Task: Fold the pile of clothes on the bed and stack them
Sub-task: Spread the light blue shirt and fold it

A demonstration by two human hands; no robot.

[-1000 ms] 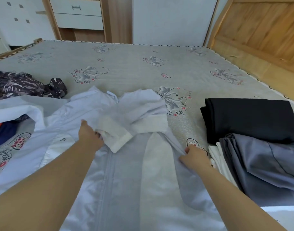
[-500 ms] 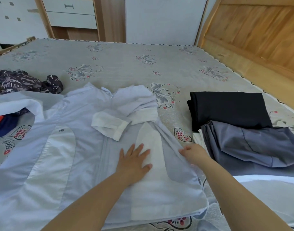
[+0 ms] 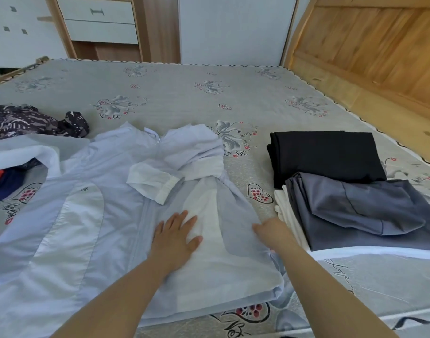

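A bed [image 3: 174, 76] with a grey floral mattress cover filled the room between a wooden headboard [image 3: 379, 45] on the right and a white-fronted drawer unit [image 3: 99, 20] against the far wall. A pale blue jacket [image 3: 111, 215] with white panels was spread flat, zip upward, near the front edge, presumably so that its sides could be folded inward. Its right sleeve [image 3: 157, 181], with a white cuff, had been laid across the chest, and the right side of the body had been turned in over the zip.

The left hand [image 3: 174, 237] was laid flat on this folded part, fingers straight and slightly spread, holding nothing; it was judged to be pressing the layer smooth. The right hand [image 3: 272, 232] was set at the right-hand fold edge, and whether its fingers pinched the cloth or merely rested there could not be told.

To the right, well apart from the jacket, finished pieces were kept together: a black folded garment [image 3: 326, 154], with a grey folded garment [image 3: 355, 211] overlapping its near edge above something white [image 3: 284, 211]. At the left, unfolded clothes remained, among them a dark patterned garment [image 3: 26, 123].

Red script was printed beside the hearts and flowers on the cover; "life" seemed legible near one flower, the rest not. A small emblem [image 3: 84, 189] on the jacket's chest was too small to be read.
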